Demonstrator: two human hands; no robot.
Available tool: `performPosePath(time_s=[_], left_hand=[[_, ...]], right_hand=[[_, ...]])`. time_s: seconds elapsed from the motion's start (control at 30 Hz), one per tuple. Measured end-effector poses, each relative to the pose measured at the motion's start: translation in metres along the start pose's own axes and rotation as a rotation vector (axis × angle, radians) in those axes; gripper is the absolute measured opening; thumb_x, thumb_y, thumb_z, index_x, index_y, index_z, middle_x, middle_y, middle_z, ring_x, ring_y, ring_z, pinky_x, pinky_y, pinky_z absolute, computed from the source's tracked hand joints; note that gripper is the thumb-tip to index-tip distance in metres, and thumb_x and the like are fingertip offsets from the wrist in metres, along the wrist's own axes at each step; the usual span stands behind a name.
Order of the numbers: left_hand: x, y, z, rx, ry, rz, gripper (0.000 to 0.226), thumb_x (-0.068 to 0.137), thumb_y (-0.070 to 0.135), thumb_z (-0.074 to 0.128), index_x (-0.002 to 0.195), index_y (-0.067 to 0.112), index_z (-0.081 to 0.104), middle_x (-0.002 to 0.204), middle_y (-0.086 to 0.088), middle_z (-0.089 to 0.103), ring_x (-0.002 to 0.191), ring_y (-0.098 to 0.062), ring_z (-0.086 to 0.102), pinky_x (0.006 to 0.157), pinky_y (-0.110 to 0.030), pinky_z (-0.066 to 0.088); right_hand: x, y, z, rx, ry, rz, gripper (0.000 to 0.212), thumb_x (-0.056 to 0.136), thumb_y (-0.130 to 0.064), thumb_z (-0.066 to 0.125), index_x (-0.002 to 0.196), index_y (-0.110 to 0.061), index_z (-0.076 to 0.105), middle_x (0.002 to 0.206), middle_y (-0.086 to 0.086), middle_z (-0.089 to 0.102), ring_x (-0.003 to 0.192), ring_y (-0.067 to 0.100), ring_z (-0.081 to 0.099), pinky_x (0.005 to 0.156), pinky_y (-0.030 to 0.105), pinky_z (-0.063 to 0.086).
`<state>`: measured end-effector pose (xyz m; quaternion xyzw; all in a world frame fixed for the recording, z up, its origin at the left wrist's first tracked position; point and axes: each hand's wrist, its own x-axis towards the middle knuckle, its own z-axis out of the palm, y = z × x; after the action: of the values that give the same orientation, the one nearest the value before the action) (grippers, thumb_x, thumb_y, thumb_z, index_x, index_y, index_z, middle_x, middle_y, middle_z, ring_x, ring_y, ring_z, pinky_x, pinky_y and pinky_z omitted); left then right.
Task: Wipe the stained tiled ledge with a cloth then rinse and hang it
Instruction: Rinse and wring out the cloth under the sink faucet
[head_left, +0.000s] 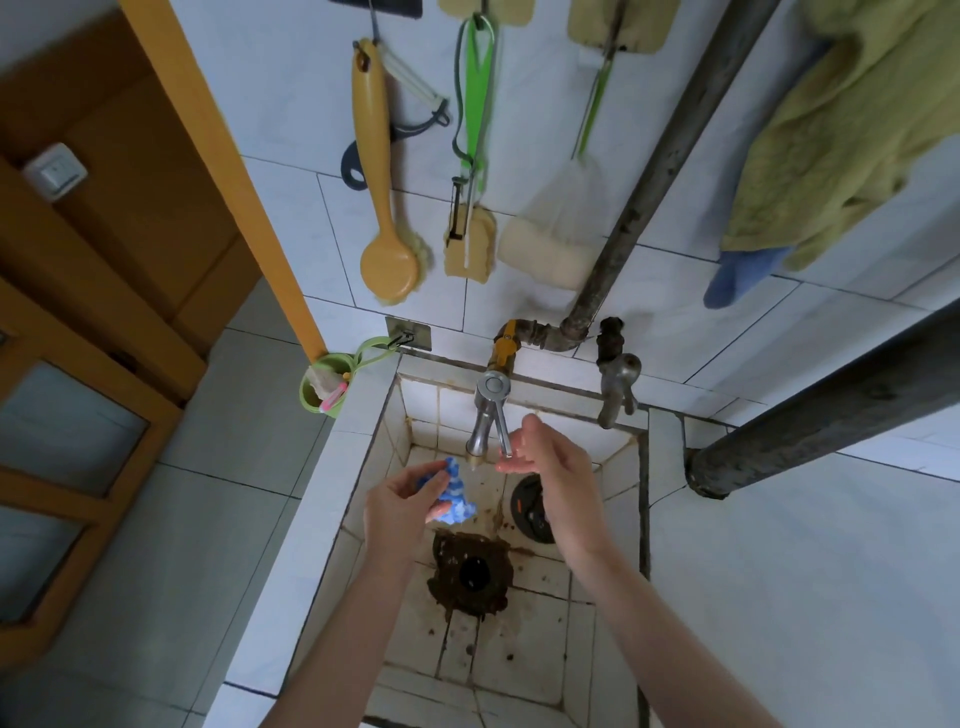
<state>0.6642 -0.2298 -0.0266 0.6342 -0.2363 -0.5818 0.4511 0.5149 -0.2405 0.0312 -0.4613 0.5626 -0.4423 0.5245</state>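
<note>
My left hand (397, 499) grips a bunched blue-and-white cloth (456, 496) just below and left of the spout of the chrome tap (485, 415). My right hand (545, 457) touches the tap's thin lever (503, 434) with thumb and fingers around its end. Both hands hang over the tiled sink basin (540, 623), whose floor is stained brown around the drain hole (474, 571). The white tiled ledge (322, 499) runs along the basin's left side. No water stream is clearly visible.
A yellow brush (384, 182), green-handled sponges (470, 239) and a mesh scrubber (553, 244) hang on the wall above. A second old tap (615, 379) sits to the right, beside thick pipes (810, 431). Green towel (852, 130) hangs top right; green cup (324, 384) hangs left.
</note>
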Motion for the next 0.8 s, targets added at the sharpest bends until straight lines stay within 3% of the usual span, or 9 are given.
performPosePath(time_s=[0.1,0.23,0.37,0.63,0.8], left_hand=[[-0.007,0.007,0.003,-0.029,-0.024,-0.025,0.016,0.081,0.003,0.063,0.096,0.004,0.067,0.1,-0.016,0.066,0.093,-0.028,0.064,0.061,-0.018,0.056],[-0.016,0.018,0.007,-0.062,-0.071,-0.034,0.022,0.082,-0.001,0.061,0.103,-0.002,0.064,0.101,-0.02,0.064,0.087,-0.028,0.064,0.061,-0.02,0.057],[-0.022,0.026,0.009,-0.079,-0.102,-0.05,0.022,0.083,-0.002,0.059,0.105,-0.004,0.062,0.1,-0.018,0.064,0.084,-0.024,0.064,0.063,-0.019,0.056],[-0.038,0.034,-0.001,-0.044,-0.088,-0.043,0.018,0.084,-0.003,0.058,0.1,0.002,0.064,0.09,-0.012,0.065,0.083,-0.025,0.064,0.059,-0.017,0.056],[-0.05,0.037,-0.009,0.067,-0.162,-0.124,0.02,0.081,0.001,0.062,0.1,0.002,0.066,0.103,-0.017,0.064,0.095,-0.03,0.064,0.061,-0.021,0.057]], right_hand=[[-0.006,-0.013,-0.008,-0.035,-0.129,-0.052,0.03,0.085,-0.044,0.045,0.081,-0.02,0.062,0.068,-0.008,0.066,0.07,0.005,0.061,0.069,0.016,0.047],[-0.007,-0.024,-0.018,-0.092,-0.222,-0.057,0.014,0.091,-0.025,0.055,0.086,-0.017,0.065,0.076,-0.004,0.068,0.076,0.01,0.064,0.074,0.02,0.052],[-0.006,-0.03,-0.021,-0.098,-0.242,-0.006,0.016,0.091,-0.016,0.057,0.093,-0.002,0.065,0.079,0.002,0.067,0.075,0.009,0.064,0.074,0.02,0.054],[-0.004,-0.039,0.012,-0.218,-0.151,0.03,0.018,0.087,-0.028,0.064,0.089,-0.01,0.066,0.074,-0.003,0.067,0.065,0.005,0.062,0.063,0.012,0.049],[-0.01,-0.03,-0.004,-0.348,-0.203,0.018,0.023,0.086,-0.035,0.064,0.101,-0.019,0.064,0.095,-0.01,0.067,0.087,0.001,0.062,0.079,0.018,0.047]])
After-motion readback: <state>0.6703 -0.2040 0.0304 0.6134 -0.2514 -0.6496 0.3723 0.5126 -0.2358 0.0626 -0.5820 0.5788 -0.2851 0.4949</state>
